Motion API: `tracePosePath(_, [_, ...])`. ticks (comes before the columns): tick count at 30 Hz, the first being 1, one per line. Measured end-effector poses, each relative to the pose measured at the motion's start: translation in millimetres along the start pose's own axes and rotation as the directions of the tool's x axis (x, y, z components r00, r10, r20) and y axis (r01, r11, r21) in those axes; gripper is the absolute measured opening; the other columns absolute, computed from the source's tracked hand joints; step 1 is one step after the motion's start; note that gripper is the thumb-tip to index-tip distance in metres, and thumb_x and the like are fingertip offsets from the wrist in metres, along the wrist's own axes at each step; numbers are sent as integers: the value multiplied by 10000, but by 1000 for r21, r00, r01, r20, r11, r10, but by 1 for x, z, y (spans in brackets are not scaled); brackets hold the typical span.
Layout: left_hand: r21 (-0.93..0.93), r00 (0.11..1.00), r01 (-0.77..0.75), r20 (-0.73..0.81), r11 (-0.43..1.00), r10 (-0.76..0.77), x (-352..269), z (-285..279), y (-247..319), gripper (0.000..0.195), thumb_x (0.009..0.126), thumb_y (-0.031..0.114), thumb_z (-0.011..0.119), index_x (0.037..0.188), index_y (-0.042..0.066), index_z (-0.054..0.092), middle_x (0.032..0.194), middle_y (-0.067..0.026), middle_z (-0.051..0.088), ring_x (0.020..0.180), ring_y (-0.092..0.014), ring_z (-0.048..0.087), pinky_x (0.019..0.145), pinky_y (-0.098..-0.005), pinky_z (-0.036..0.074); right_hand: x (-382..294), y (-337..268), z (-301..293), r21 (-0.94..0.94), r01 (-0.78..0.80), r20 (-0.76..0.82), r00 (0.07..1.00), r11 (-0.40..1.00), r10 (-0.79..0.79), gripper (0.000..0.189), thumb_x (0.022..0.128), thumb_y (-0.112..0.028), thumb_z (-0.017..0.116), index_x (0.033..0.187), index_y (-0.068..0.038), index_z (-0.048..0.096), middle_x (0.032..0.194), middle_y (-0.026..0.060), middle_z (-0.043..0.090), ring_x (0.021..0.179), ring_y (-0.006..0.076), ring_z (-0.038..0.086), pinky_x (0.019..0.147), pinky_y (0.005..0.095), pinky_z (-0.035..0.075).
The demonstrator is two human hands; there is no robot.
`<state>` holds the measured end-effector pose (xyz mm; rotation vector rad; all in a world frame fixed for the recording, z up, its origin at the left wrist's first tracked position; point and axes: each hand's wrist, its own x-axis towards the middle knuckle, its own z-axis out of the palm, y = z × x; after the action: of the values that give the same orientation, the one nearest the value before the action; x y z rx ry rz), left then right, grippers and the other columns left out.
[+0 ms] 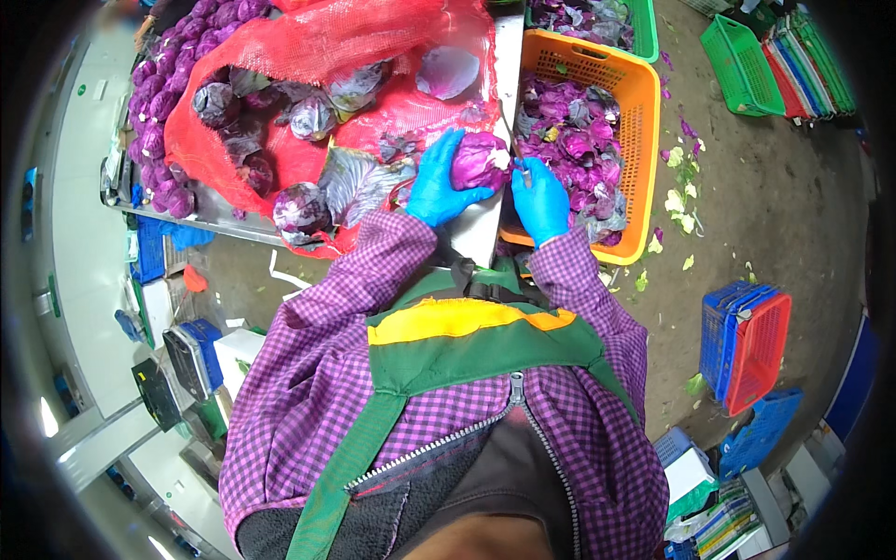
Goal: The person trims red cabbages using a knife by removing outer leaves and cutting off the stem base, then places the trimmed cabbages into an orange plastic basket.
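Observation:
My left hand (441, 183) grips a peeled red cabbage (478, 162), thumb below and fingers behind it. The pale cut stem end faces right, towards my right hand (539, 199), which is closed around a knife (512, 140). Its thin dark blade points away from me, close beside the stem. Both hands wear blue gloves. Left of them, an open red mesh sack (280, 63) holds several cabbages with outer leaves, one cabbage (302, 208) lying at its near edge. A large loose leaf (360, 182) rests between that cabbage and my left hand.
An orange crate (640, 161) of purple leaf trimmings stands right of the metal table (476, 234). Behind it is a green crate (647, 28). Peeled cabbages (157, 133) are heaped at the table's far left. Leaf scraps (675, 199) and stacked crates (759, 350) occupy the floor at right.

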<state>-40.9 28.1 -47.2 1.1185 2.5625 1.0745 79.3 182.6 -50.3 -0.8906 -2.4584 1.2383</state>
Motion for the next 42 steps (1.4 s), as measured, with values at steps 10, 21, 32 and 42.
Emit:
tracePosePath(10, [59,993,59,96,997,-65,32,9,25,1098,498,474,903,1405,120,395,1272,-227,455,1173,-410,473,1006,-478,413,-28,26,0,-118,4,74,997,993,5,155,893,-225,528,949,-87,571,806,208,642,732,427,627,608,536,483])
tracePosePath(21, [72,992,-64,110,995,56,23,15,34,992,516,418,912,1334,87,461,1251,-180,528,1171,-365,510,1013,-455,412,22,85,55,-277,-341,65,926,898,372,271,914,-181,443,1142,-73,542,906,272,650,854,437,646,698,538,513])
tracePosePath(32, [-201,991,135,28,970,-132,8,7,18,1055,522,338,937,1380,57,390,1309,-158,474,1225,-294,479,1048,-415,405,-25,6,-1,-190,-29,85,995,981,46,189,917,-238,483,1003,-98,577,798,222,649,724,439,631,613,563,481])
tracePosePath(42, [-162,1000,26,-5,986,-27,-2,8,11,1041,508,314,943,1358,54,401,1262,-137,508,1195,-281,503,1040,-410,415,38,79,31,-260,-310,17,945,914,326,254,954,-196,423,1048,6,545,891,263,648,791,414,664,589,501,528])
